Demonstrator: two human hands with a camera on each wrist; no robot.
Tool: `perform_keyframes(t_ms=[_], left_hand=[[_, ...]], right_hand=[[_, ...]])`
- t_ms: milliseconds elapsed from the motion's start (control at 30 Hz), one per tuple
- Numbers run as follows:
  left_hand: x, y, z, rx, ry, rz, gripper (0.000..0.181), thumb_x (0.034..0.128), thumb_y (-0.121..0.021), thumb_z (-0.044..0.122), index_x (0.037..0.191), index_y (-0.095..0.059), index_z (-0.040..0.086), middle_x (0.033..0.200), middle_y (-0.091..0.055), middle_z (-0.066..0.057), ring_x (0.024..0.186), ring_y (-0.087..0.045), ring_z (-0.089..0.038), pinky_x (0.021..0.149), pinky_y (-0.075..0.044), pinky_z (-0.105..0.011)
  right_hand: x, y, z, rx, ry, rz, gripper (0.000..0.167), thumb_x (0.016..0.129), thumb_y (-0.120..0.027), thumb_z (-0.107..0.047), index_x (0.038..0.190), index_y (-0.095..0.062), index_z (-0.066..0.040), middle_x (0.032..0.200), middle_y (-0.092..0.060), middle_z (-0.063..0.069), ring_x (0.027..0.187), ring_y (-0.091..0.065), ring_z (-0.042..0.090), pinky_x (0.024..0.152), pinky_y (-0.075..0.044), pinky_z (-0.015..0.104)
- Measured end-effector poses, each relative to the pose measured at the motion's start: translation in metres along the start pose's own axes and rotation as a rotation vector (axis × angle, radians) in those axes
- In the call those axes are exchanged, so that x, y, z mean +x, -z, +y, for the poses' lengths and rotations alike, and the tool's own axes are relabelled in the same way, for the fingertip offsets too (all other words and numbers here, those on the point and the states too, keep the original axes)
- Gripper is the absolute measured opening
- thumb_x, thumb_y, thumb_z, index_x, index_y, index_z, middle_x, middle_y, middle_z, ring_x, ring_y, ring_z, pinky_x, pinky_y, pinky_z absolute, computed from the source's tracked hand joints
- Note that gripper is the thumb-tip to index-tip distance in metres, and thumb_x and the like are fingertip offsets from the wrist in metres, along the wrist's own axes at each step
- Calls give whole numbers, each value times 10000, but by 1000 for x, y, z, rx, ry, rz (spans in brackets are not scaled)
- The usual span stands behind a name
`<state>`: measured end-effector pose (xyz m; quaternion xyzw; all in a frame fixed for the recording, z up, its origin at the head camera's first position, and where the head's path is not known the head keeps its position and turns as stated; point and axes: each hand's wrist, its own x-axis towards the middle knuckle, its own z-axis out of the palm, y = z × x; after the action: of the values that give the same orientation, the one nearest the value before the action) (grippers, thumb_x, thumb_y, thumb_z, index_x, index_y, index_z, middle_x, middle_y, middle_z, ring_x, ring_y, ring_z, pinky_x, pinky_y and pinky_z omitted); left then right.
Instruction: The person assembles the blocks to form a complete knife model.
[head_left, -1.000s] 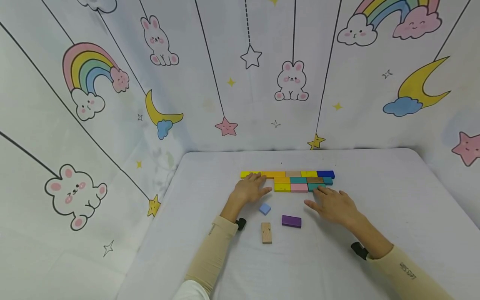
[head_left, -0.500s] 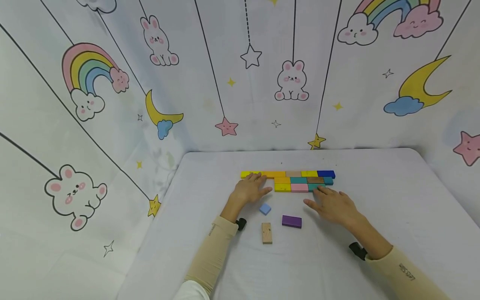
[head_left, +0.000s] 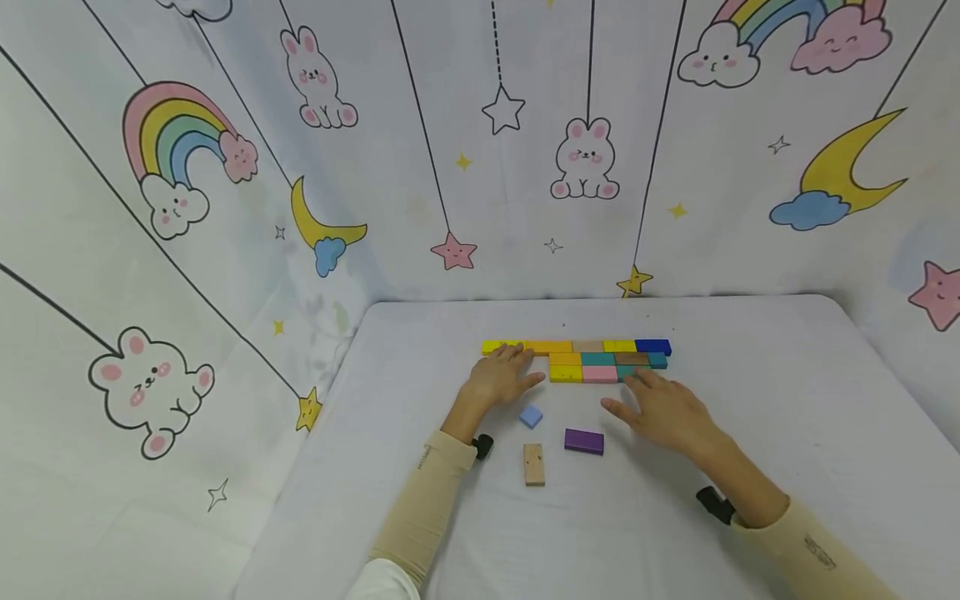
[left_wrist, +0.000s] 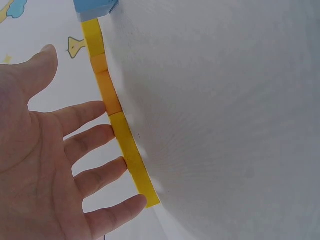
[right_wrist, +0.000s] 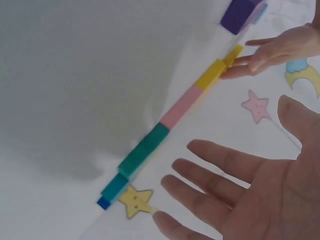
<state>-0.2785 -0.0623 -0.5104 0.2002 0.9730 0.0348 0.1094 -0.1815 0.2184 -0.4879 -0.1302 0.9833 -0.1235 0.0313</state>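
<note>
Three touching rows of coloured wooden blocks lie flat on the table. The back row is longest, running from a yellow block [head_left: 492,345] to a dark blue block [head_left: 653,346]. My left hand [head_left: 493,380], fingers spread, touches the yellow block and the orange block [left_wrist: 109,92] beside it with its fingertips. Over the right part of the front row is my right hand [head_left: 669,408], fingers extended and holding nothing. It partly hides the teal block [right_wrist: 144,151] in the head view; in the right wrist view its fingertips look apart from the blocks. A pink block [head_left: 599,374] adjoins the teal one.
Nearer than the rows lie a small light blue block [head_left: 531,417], a purple block [head_left: 583,442] and a plain wood block [head_left: 534,465], all loose. A white cloth covers the table [head_left: 390,367]. A printed curtain [head_left: 517,200] stands behind it.
My right hand has shifted slightly, its thumb moving a little left. My left hand stays in place against the back row. The blocks look unmoved.
</note>
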Motion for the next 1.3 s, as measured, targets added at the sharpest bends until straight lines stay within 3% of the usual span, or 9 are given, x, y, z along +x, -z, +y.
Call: perform_keyframes(t_ms=[233, 633, 900, 1300], left_hand=[[-1, 1, 0, -19, 0, 0, 722, 1065, -366, 660, 1648, -346, 235, 1712, -294, -24, 1583, -243, -288, 1255, -285, -522], [-2, 2, 0, -21, 6, 2, 714, 1065, -368, 660, 1646, -351, 245, 1713, -293, -15, 1580, -251, -275, 1248, -300, -523], [-1, 3, 1, -14, 10, -11, 724, 1062, -354, 670, 1652, -336, 251, 1718, -281, -12, 1586, -236, -275, 1253, -287, -527], [0, 1, 0, -16, 10, -15, 730, 1061, -346, 675, 1655, -327, 252, 1723, -265, -6, 1587, -232, -280, 1254, -282, -530]], right_hand=[[-16, 7, -25, -9, 41, -39, 793, 994, -569, -656, 1426, -612, 9, 1485, -539, 289, 1392, -484, 483, 1154, -338, 694], [-40, 7, -63, -12, 87, -133, 748, 928, -705, -606, 1421, -635, -49, 1479, -578, 211, 1383, -519, 429, 1154, -358, 676], [-52, 0, -79, -19, 111, -198, 751, 910, -709, -635, 1370, -668, -42, 1432, -625, 172, 1361, -557, 375, 1173, -339, 668], [-62, -10, -93, -22, 117, -225, 753, 891, -753, -602, 1355, -665, -15, 1409, -635, 181, 1353, -557, 378, 1187, -314, 670]])
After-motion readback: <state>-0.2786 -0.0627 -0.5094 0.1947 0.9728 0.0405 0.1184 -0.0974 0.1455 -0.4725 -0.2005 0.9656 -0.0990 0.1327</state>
